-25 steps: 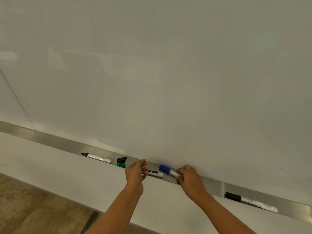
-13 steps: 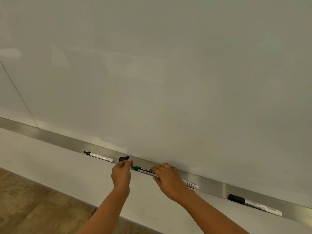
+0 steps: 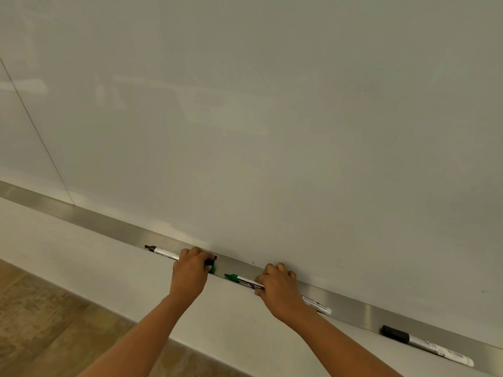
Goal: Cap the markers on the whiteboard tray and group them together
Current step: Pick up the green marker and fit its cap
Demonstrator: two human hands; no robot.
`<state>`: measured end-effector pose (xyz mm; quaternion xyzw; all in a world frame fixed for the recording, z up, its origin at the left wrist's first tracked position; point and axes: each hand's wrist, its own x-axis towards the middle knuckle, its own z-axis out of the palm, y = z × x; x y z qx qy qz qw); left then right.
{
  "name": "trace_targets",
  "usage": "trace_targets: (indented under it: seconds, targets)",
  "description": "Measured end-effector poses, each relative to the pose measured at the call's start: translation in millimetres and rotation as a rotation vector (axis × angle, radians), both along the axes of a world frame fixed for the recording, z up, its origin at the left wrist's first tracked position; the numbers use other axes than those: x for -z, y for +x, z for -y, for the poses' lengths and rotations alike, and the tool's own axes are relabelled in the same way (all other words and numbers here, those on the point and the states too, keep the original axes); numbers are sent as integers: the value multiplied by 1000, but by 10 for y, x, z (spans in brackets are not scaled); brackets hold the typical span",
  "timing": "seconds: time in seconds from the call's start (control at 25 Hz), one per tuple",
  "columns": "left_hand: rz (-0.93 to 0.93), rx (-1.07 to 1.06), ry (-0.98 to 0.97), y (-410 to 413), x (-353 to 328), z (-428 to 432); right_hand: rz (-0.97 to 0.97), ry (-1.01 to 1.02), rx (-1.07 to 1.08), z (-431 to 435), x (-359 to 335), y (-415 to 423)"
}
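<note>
Here the right hand (image 3: 281, 291) is closed around the barrel of the green marker (image 3: 241, 281), which lies along the tray (image 3: 353, 308) with its bare green tip pointing left, toward the left hand (image 3: 190, 270). The left hand is curled over two loose caps on the tray, a green cap (image 3: 211, 269) and a black cap (image 3: 211, 258) just behind it; I cannot tell which of them, if either, its fingers have actually pinched.

The step in hand, as I judge it, is capping the green marker. To do it well, take the green cap and not the black one, since they sit touching and are easy to confuse by feel. Turn its open end to face the tip, hold the barrel level and steady, and push the cap straight on along the marker's axis until it seats. A skewed push may smear ink on the fingers.

An uncapped black marker (image 3: 162, 252) lies just left of the left hand, its barrel running under it. A capped black marker (image 3: 424, 345) lies well apart at the right. Another marker's end (image 3: 318, 304) shows just right of the right hand.
</note>
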<state>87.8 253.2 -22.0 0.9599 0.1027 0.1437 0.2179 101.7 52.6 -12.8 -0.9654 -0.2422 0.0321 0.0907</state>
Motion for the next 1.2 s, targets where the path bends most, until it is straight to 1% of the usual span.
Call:
trace_targets:
  seconds: [0.16, 0.32, 0.56, 0.72, 0.8, 0.84, 0.88, 0.92, 1.04, 1.08, 1.12, 1.2]
  targets:
    - [-84, 85, 210, 4, 1, -92, -19, 94, 60, -19, -27, -27]
    - [-142, 117, 319, -3, -23, -133, -12, 196, 88, 12, -29, -67]
    - [-199, 152, 340, 16, -146, -143, 37, 379, 136, 70, -69, -83]
    - [-226, 183, 298, 39, -213, -163, 39, 469, 129, 114, -76, -109]
    - [-205, 190, 256, 31, -216, -149, 42, 493, 110, 131, -81, -132]
    - [-155, 178, 158, 24, -217, -133, 45, 503, 104, 138, -89, -144]
    - [-94, 143, -20, 13, -227, -108, 47, 516, 102, 144, -103, -157]
    - [-44, 89, -273, -11, -251, -65, 47, 535, 102, 146, -120, -174]
    - [58, -72, -1188, -102, -360, 101, 15, 620, 116, 135, -201, -237]
    - [65, -104, -1423, -129, -386, 162, 1, 643, 111, 123, -227, -263]
    - [65, -130, -1576, -147, -399, 205, -6, 668, 101, 105, -252, -289]
    - [71, -174, -1722, -169, -438, 273, -5, 714, 75, 70, -305, -333]
